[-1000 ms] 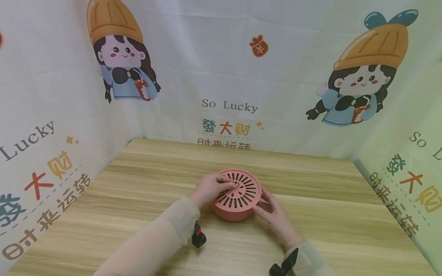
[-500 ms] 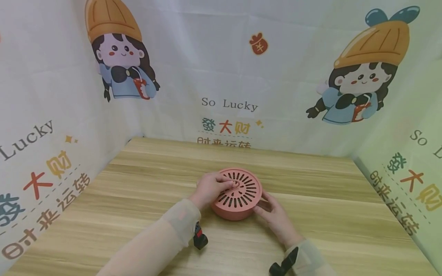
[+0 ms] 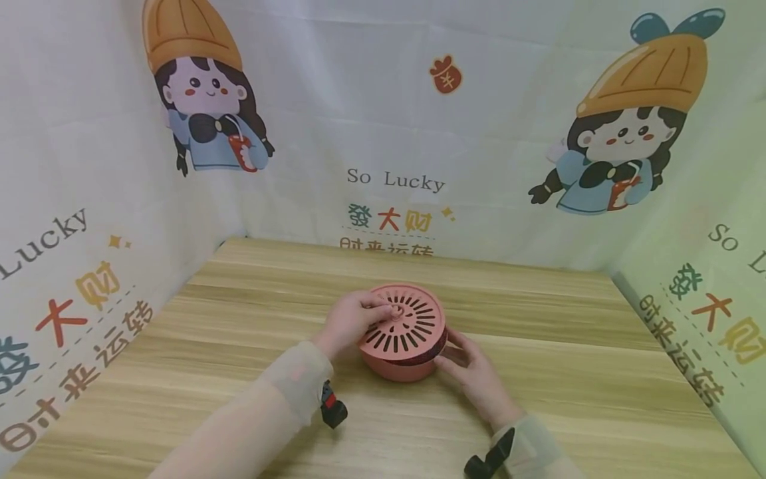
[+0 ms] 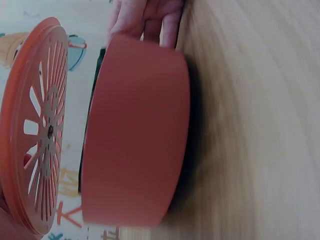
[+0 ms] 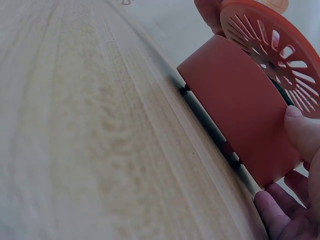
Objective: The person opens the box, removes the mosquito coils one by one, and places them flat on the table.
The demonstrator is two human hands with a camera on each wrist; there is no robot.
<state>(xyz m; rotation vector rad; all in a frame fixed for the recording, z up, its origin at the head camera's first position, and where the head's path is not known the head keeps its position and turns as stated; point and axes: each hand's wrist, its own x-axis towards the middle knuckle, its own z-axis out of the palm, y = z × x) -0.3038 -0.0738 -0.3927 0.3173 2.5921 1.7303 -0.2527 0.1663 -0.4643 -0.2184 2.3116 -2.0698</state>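
You have one slotted pink lid [image 3: 413,324] and one round pink bowl [image 3: 399,371], just below the middle of the head frame. Your left hand [image 3: 350,322] pinches the lid's single knob [image 3: 396,311] between thumb and fingers. The left wrist view shows the lid raised and apart from the bowl; a dark band [image 3: 433,351] shows between them in the head view. Your right hand [image 3: 473,372] is clamped on the bowl's right side, thumb near the rim, fingers low. At least two small dark feet [image 5: 187,87] show under it, on one wooden table [image 3: 556,379].

Two black wrist cameras [image 3: 334,412] sit at your two pale sleeves [image 3: 257,406], lower centre.

The cloth [image 3: 323,100] behind carries two cartoon figures [image 3: 221,153], upper left and upper right, and one red money bag [image 3: 446,74], upper centre. Its lettering [image 3: 413,181] reads "So Lucky" in full at centre, cut by the frame at both sides. "發大财" appears three times, with "时来运转" beneath each; the table edge hides part of the centre one.
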